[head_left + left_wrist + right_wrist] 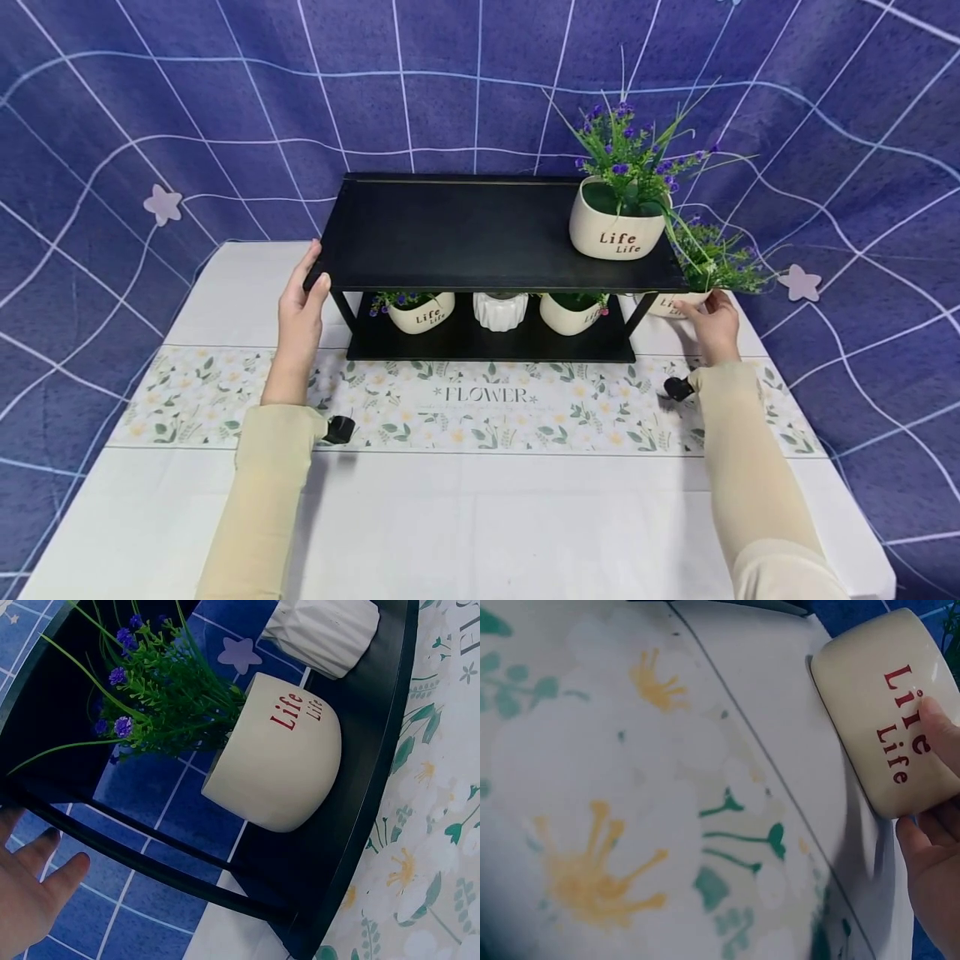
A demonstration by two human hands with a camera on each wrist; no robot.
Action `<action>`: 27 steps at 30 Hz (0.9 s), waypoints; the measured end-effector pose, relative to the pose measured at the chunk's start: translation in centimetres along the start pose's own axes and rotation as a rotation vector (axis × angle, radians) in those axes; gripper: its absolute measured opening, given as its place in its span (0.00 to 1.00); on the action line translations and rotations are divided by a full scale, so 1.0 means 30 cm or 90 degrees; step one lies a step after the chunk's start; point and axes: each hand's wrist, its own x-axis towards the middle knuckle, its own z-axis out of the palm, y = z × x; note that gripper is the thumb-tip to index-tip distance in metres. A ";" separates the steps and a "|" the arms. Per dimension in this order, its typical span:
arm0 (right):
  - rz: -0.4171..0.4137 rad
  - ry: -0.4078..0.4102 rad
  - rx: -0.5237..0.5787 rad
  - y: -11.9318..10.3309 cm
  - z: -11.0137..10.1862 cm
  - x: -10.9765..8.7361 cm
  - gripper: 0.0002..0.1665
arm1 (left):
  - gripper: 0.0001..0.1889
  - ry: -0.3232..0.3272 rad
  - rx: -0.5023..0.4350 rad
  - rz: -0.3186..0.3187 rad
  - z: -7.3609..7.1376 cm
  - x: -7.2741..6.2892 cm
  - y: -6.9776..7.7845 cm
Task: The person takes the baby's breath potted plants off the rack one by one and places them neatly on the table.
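Note:
My right hand (716,327) grips a cream flowerpot with purple flowers (678,302) beside the right end of a black two-tier shelf (450,229). In the right wrist view, the thumb lies across the red "Life" lettering of this pot (885,712), with fingers around its lower side. Whether its base touches the table cannot be told. At the shelf's left end is my left hand (298,321), fingers loosely spread by the top tier's corner. The left wrist view shows that hand (34,892) near the side bar, holding nothing.
A similar flowerpot (618,229) stands on the top tier's right end. On the lower tier are a left cream pot (422,315), a ribbed white pot (500,312) and a right cream pot (567,315). A floral runner (480,408) crosses the white table before a blue curtain (247,108).

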 end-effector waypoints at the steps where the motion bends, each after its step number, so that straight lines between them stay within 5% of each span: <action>1: -0.001 -0.005 -0.005 -0.002 0.001 0.002 0.47 | 0.26 -0.001 0.001 -0.002 0.002 -0.004 0.011; 12: 0.000 0.046 0.040 -0.002 -0.004 0.000 0.46 | 0.26 -0.001 0.007 -0.010 0.007 -0.011 0.034; 21: -0.008 0.106 0.154 -0.065 -0.085 -0.063 0.43 | 0.26 0.020 -0.020 -0.004 -0.012 0.018 -0.060; 27: -0.027 0.149 0.212 -0.142 -0.143 -0.117 0.46 | 0.26 0.019 -0.015 0.003 -0.009 0.022 -0.070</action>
